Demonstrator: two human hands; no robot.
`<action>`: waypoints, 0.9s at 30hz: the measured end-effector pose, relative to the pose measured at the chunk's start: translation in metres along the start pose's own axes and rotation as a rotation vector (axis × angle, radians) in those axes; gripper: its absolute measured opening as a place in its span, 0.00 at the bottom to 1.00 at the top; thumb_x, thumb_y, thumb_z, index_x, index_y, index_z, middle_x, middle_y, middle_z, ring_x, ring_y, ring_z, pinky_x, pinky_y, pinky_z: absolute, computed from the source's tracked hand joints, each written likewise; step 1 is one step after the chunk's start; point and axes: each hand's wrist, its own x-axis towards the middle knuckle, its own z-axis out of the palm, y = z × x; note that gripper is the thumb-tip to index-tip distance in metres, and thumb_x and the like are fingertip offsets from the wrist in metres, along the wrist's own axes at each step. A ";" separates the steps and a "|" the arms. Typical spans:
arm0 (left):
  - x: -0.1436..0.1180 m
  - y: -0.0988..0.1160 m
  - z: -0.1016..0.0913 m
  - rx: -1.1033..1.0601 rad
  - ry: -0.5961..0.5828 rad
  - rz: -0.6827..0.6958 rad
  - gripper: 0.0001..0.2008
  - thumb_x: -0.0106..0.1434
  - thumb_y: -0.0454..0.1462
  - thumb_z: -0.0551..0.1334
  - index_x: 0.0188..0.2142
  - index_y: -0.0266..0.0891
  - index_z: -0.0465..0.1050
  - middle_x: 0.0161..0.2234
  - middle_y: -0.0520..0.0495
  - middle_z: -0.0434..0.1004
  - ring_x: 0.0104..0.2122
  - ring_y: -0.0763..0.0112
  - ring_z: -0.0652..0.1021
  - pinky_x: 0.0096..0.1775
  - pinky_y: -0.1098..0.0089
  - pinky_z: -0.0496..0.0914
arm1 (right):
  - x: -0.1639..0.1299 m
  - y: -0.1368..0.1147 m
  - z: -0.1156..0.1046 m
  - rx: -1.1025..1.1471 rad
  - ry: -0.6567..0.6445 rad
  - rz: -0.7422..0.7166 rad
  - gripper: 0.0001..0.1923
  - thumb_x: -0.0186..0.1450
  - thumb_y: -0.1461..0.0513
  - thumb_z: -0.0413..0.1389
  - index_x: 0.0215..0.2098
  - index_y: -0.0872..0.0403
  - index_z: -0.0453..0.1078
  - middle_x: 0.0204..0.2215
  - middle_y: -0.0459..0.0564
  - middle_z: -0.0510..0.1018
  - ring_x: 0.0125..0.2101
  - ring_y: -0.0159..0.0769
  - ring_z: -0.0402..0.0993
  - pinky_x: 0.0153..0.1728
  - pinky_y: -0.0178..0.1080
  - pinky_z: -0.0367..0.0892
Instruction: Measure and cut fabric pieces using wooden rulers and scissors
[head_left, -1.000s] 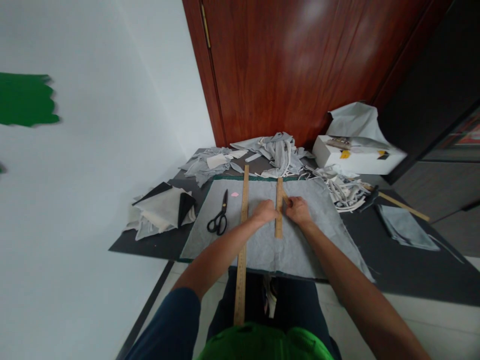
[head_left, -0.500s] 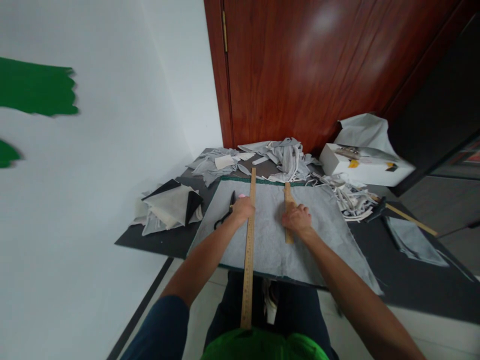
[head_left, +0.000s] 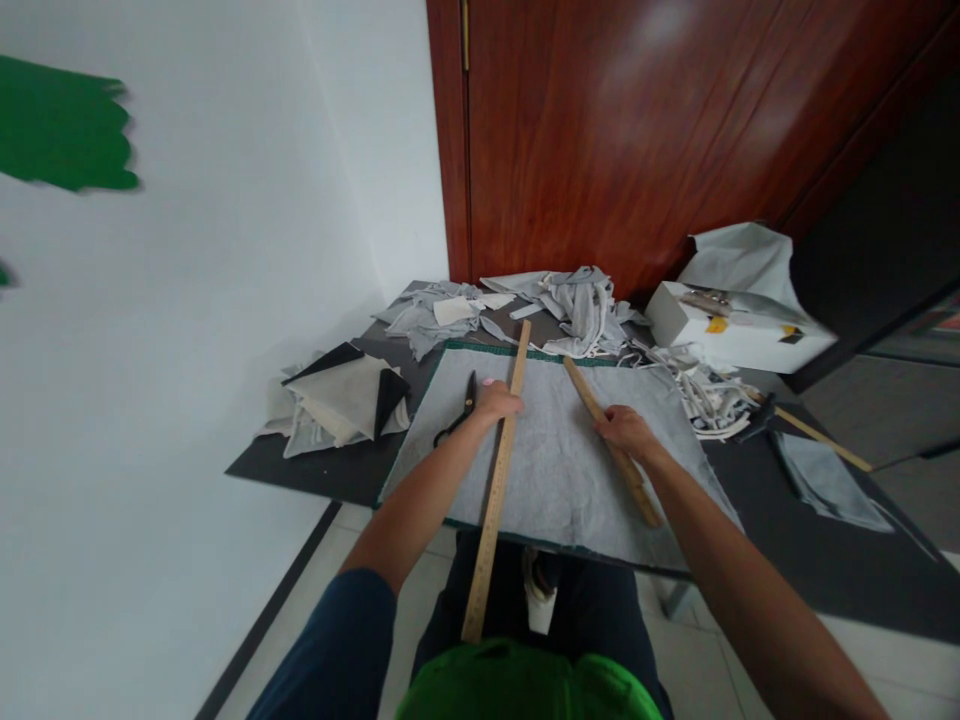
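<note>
A light grey cloth (head_left: 544, 470) lies spread over the dark table, with a green edge showing along its far side. My left hand (head_left: 498, 402) is closed around a long wooden ruler (head_left: 493, 500), which runs from the far edge of the cloth out past the near table edge. In my right hand (head_left: 624, 432) is a shorter wooden ruler (head_left: 634, 480), held at a slant over the right half of the cloth. Black-handled scissors (head_left: 458, 415) rest on the cloth just left of my left hand, partly hidden by the forearm.
Folded cloth pieces (head_left: 345, 395) sit at the table's left. Grey scraps (head_left: 585, 305) are heaped along the back, and pale strips (head_left: 701, 390) lie at right. Behind them stands a white box (head_left: 727, 325). A wooden door (head_left: 622, 150) and white wall (head_left: 247, 200) enclose the table.
My right hand has moved slightly right and turned the shorter ruler from upright to slanted. The long ruler has tilted, its far end shifting right, its near end left.
</note>
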 end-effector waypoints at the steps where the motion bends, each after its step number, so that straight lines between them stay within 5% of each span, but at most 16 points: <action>1: -0.002 0.000 -0.001 -0.069 -0.014 0.003 0.11 0.54 0.36 0.70 0.36 0.32 0.79 0.36 0.39 0.83 0.35 0.63 0.83 0.30 0.74 0.69 | 0.002 -0.001 -0.002 0.000 0.006 -0.006 0.12 0.66 0.60 0.57 0.41 0.55 0.81 0.36 0.57 0.85 0.40 0.45 0.83 0.35 0.35 0.69; 3: -0.007 0.001 -0.003 -0.204 -0.034 0.016 0.06 0.59 0.36 0.66 0.30 0.34 0.76 0.27 0.45 0.79 0.26 0.71 0.78 0.25 0.74 0.65 | 0.009 -0.004 -0.005 -0.005 0.037 -0.015 0.14 0.68 0.60 0.54 0.43 0.57 0.81 0.39 0.60 0.85 0.42 0.45 0.83 0.36 0.35 0.69; 8: -0.024 0.010 -0.007 -0.517 -0.063 0.057 0.12 0.66 0.36 0.61 0.25 0.37 0.67 0.19 0.55 0.65 0.17 0.80 0.66 0.21 0.75 0.56 | 0.038 -0.008 -0.009 -0.071 0.159 -0.010 0.15 0.67 0.62 0.54 0.44 0.58 0.81 0.41 0.63 0.85 0.43 0.47 0.83 0.37 0.36 0.69; 12: -0.034 0.017 -0.005 -0.948 -0.144 0.091 0.12 0.63 0.33 0.61 0.23 0.38 0.65 0.19 0.56 0.64 0.16 0.80 0.68 0.19 0.75 0.54 | 0.058 -0.004 -0.008 -0.126 0.107 -0.041 0.12 0.66 0.62 0.57 0.42 0.57 0.82 0.40 0.61 0.85 0.43 0.47 0.83 0.38 0.37 0.70; 16: -0.040 0.022 0.005 -1.053 -0.216 0.082 0.09 0.61 0.32 0.61 0.24 0.37 0.69 0.19 0.53 0.69 0.17 0.77 0.72 0.19 0.74 0.56 | 0.067 0.005 -0.009 -0.179 0.082 -0.075 0.14 0.66 0.61 0.58 0.44 0.59 0.81 0.44 0.64 0.84 0.48 0.52 0.81 0.46 0.42 0.72; 20: -0.044 0.027 0.017 -1.114 -0.238 0.061 0.09 0.61 0.32 0.60 0.24 0.36 0.71 0.20 0.52 0.71 0.19 0.75 0.77 0.19 0.74 0.57 | 0.064 -0.001 -0.018 -0.151 0.133 -0.096 0.21 0.67 0.62 0.58 0.54 0.65 0.77 0.51 0.69 0.82 0.53 0.54 0.79 0.52 0.43 0.70; 23: -0.048 0.033 0.025 -1.197 -0.221 0.035 0.08 0.62 0.32 0.61 0.26 0.36 0.72 0.21 0.50 0.73 0.22 0.74 0.80 0.21 0.76 0.59 | 0.051 -0.022 -0.026 -0.030 0.118 -0.159 0.18 0.69 0.62 0.55 0.54 0.58 0.78 0.48 0.60 0.84 0.48 0.46 0.81 0.48 0.38 0.71; 27: -0.053 0.041 0.034 -1.330 -0.242 -0.025 0.06 0.65 0.34 0.61 0.31 0.35 0.74 0.25 0.49 0.77 0.23 0.73 0.80 0.23 0.77 0.65 | 0.019 -0.060 -0.028 0.218 -0.044 -0.432 0.17 0.72 0.59 0.51 0.51 0.52 0.80 0.46 0.51 0.85 0.42 0.39 0.81 0.43 0.35 0.71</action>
